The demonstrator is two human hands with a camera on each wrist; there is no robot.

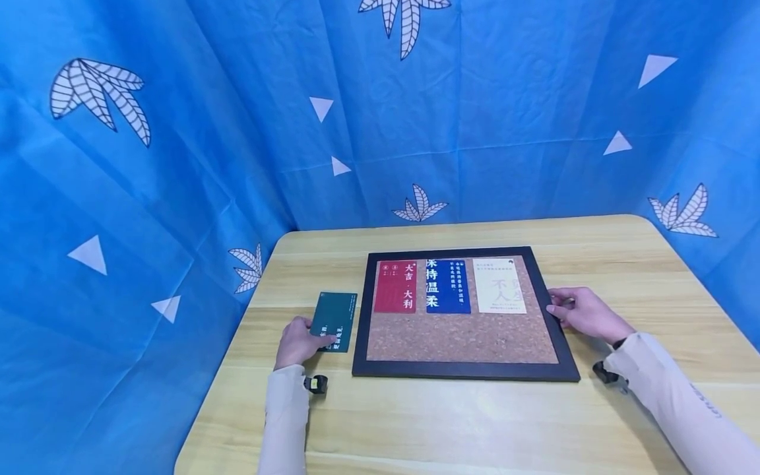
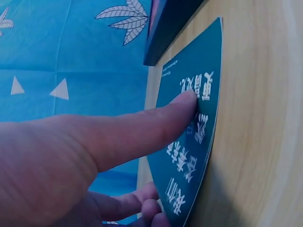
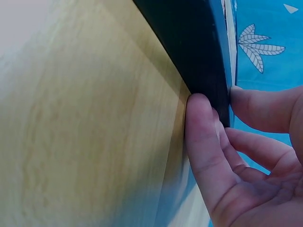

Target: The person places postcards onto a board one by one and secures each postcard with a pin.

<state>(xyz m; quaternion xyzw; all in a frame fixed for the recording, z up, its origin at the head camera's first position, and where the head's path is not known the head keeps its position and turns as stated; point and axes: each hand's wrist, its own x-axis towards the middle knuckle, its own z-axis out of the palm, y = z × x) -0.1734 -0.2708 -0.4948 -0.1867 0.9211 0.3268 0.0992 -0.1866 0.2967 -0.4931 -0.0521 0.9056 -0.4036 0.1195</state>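
Note:
My left hand (image 1: pixel 299 341) is at the left of the table and pinches a dark green card (image 2: pixel 184 156) with white writing. The thumb lies across the card's face, and the other fingers are at its left edge, partly hidden. To the right lies a black-framed cork board (image 1: pixel 463 340). A red card (image 1: pixel 394 297), a blue card (image 1: pixel 448 290) and a cream card (image 1: pixel 501 290) sit in a row on its upper part. My right hand (image 1: pixel 584 312) grips the frame's right side (image 3: pixel 199 52), thumb on top and fingers against the outer edge.
The light wooden table (image 1: pixel 451 422) has rounded far corners. Blue cloth (image 1: pixel 380 132) with white leaves and triangles hangs behind it and at both sides. Small black devices (image 1: pixel 317 384) are worn at both wrists.

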